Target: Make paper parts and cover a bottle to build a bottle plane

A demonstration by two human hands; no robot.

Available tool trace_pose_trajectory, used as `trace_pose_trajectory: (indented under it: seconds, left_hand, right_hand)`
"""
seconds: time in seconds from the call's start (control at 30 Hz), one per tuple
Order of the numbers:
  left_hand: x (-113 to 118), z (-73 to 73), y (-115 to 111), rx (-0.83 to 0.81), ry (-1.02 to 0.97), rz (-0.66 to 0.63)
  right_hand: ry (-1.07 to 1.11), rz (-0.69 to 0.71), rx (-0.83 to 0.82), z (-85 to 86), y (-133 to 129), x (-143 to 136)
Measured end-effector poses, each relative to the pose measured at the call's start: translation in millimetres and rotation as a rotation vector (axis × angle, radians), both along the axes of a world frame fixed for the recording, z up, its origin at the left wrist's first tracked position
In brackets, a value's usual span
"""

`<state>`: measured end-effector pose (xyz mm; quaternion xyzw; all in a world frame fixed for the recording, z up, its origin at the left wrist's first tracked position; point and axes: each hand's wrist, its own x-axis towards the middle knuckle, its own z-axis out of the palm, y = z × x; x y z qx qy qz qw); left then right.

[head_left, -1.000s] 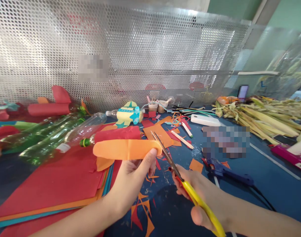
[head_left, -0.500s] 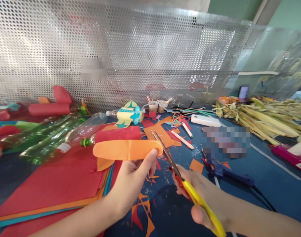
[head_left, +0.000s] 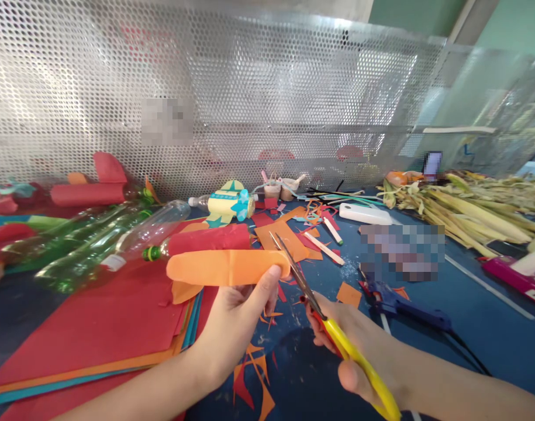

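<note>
My left hand (head_left: 245,310) pinches the right end of a long orange paper strip (head_left: 206,268) with rounded ends and a crease across its middle. The thumb lies on the near face; some fingers are hidden behind. My right hand (head_left: 359,345) is closed on yellow-handled scissors (head_left: 302,283), their tips pointing up and left. The blades are slightly apart, right beside the strip's right end; whether they touch it I cannot tell. Behind the strip lies a bottle wrapped in red paper (head_left: 210,238). Orange and red offcuts (head_left: 258,374) are scattered below the hands.
Stacked coloured paper (head_left: 104,316) and green plastic bottles (head_left: 92,251) lie at left. A blue glue gun (head_left: 403,307) with a cord rests at right, near dried husks (head_left: 477,210). A yellow-wrapped bottle (head_left: 230,202) sits before the perforated metal panel (head_left: 267,88).
The orange strip and my left hand have shifted very slightly right and down. The scissors have hardly moved.
</note>
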<state>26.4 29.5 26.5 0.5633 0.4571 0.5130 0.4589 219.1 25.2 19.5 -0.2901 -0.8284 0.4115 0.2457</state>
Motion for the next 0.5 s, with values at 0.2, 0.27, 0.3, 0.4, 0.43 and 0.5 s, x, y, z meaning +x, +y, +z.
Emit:
trace_pose_trajectory:
  seconds: [0.2, 0.27, 0.3, 0.4, 0.43, 0.5]
  left_hand:
    - [0.9, -0.5, 0.7, -0.011, -0.031, -0.014]
    - [1.2, 0.9, 0.6, -0.01, -0.044, -0.012]
    - [1.3, 1.5, 0.5, -0.011, -0.047, -0.008]
    - [1.2, 2.2, 0.1, -0.022, -0.042, -0.008]
    - [1.1, 1.9, 0.1, -0.023, -0.043, -0.012]
    - [1.1, 0.7, 0.6, -0.015, -0.043, -0.014]
  right_hand:
    - [-0.014, -0.047, -0.038, -7.4, 0.4, -0.9]
    - [-0.011, -0.063, -0.056, -10.5, 0.3, -0.7]
    - [-0.01, -0.065, -0.067, -11.6, 0.1, -0.3]
    - [-0.023, -0.06, -0.102, -12.7, -0.7, 1.4]
    - [-0.026, -0.06, -0.108, -12.5, -1.0, 1.9]
    - [-0.033, -0.062, -0.104, -11.8, -1.4, 2.7]
